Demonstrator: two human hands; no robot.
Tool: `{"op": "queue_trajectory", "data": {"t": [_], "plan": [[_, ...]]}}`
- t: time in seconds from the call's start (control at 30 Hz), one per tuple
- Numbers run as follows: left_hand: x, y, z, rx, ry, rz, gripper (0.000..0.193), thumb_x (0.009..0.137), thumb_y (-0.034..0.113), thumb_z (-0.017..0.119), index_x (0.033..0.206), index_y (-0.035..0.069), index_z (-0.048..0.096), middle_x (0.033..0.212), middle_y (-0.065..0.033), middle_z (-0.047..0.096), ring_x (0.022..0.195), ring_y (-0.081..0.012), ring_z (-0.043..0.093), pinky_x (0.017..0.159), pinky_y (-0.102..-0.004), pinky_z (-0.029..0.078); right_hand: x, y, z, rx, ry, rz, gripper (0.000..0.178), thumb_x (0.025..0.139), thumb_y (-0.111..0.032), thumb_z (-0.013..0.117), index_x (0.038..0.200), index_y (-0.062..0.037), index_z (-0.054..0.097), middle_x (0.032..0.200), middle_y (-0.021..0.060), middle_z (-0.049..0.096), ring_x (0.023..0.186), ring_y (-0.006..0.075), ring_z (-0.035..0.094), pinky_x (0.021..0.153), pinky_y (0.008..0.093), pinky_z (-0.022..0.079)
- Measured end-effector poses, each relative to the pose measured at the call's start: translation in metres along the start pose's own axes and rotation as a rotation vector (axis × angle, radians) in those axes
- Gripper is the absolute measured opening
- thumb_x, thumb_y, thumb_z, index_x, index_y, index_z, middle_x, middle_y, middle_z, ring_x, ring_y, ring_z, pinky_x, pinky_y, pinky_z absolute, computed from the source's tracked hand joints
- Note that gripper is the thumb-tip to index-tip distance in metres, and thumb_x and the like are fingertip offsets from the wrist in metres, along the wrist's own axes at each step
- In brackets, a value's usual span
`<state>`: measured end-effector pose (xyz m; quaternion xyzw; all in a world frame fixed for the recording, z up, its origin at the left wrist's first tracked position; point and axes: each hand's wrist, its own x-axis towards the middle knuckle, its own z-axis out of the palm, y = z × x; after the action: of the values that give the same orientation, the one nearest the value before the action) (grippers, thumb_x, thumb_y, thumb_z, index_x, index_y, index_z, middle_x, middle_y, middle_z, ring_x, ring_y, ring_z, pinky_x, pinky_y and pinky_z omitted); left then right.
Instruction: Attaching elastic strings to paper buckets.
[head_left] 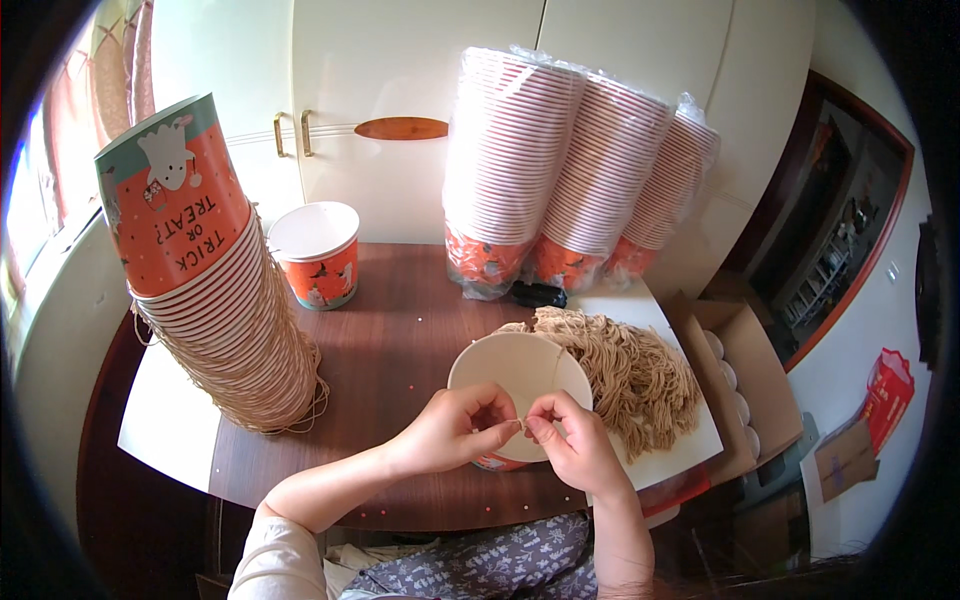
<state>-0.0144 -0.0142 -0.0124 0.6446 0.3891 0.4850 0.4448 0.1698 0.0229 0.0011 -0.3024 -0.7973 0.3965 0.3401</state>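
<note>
A paper bucket (505, 368) with a cream inside stands before me, its mouth facing up toward me. Over its near rim my left hand (468, 428) pinches a thin piece of tan string (521, 424) between thumb and forefinger. Close beside it, almost touching, my right hand (572, 440) is pinched on the same string. Both hands hide part of the bucket's near side. A pile of loose tan strings (640, 380) lies just right of the bucket.
At left rises a tall stack of upside-down orange buckets (235, 320) with strings hanging off them. A single bucket (322, 278) stands behind it. Plastic-wrapped bucket stacks (510, 150) stand at the back, near a small black object (538, 295). An open cardboard box (752, 360) adjoins the table's right edge.
</note>
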Motion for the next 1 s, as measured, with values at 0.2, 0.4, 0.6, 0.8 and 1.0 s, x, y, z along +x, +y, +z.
{"op": "queue_trajectory", "data": {"t": [0.2, 0.4, 0.6, 0.8, 1.0], "plan": [[0.000, -0.001, 0.000, -0.076, -0.024, -0.037, 0.011, 0.086, 0.012, 0.059, 0.084, 0.002, 0.055, 0.067, 0.0047, 0.049, 0.061, -0.0009, 0.043, 0.052, -0.0185, 0.037, 0.000, 0.001, -0.001, 0.024, -0.003, 0.010, 0.005, 0.088, -0.003, 0.052, 0.088, 0.0014, 0.050, 0.075, 0.0040, 0.056, 0.069, 0.0095, 0.054, 0.064, 0.0236, 0.046], [0.000, -0.008, 0.000, 0.009, 0.015, 0.024, 0.010, 0.084, 0.009, 0.058, 0.089, 0.001, 0.059, 0.059, 0.0047, 0.044, 0.055, -0.0010, 0.037, 0.048, -0.0195, 0.032, 0.000, 0.000, -0.001, 0.040, -0.016, 0.028, 0.005, 0.088, -0.003, 0.052, 0.090, 0.0018, 0.051, 0.078, 0.0048, 0.057, 0.072, 0.0102, 0.056, 0.066, 0.0239, 0.046], [0.000, 0.002, 0.001, 0.175, 0.049, 0.020, 0.009, 0.082, 0.008, 0.059, 0.089, 0.003, 0.062, 0.053, 0.0041, 0.039, 0.051, -0.0015, 0.034, 0.044, -0.0218, 0.028, -0.001, 0.000, -0.003, 0.035, -0.025, 0.019, 0.006, 0.088, -0.003, 0.052, 0.092, 0.0020, 0.052, 0.080, 0.0052, 0.058, 0.073, 0.0107, 0.057, 0.066, 0.0240, 0.047], [0.000, -0.003, 0.003, 0.171, 0.099, 0.017, 0.007, 0.081, 0.010, 0.062, 0.086, 0.005, 0.064, 0.049, 0.0044, 0.036, 0.047, -0.0025, 0.030, 0.042, -0.0234, 0.025, 0.000, -0.001, -0.001, 0.013, 0.015, -0.033, 0.006, 0.085, -0.003, 0.054, 0.088, 0.0016, 0.051, 0.074, 0.0106, 0.060, 0.068, 0.0197, 0.060, 0.061, 0.0283, 0.046], [-0.001, 0.008, 0.001, 0.287, 0.090, -0.003, 0.009, 0.080, 0.011, 0.064, 0.087, 0.005, 0.065, 0.049, 0.0036, 0.039, 0.046, -0.0034, 0.032, 0.041, -0.0239, 0.027, 0.001, -0.006, -0.002, -0.035, -0.003, -0.026, 0.006, 0.087, -0.004, 0.054, 0.090, 0.0012, 0.052, 0.076, 0.0058, 0.059, 0.071, 0.0116, 0.058, 0.064, 0.0242, 0.046]]}}
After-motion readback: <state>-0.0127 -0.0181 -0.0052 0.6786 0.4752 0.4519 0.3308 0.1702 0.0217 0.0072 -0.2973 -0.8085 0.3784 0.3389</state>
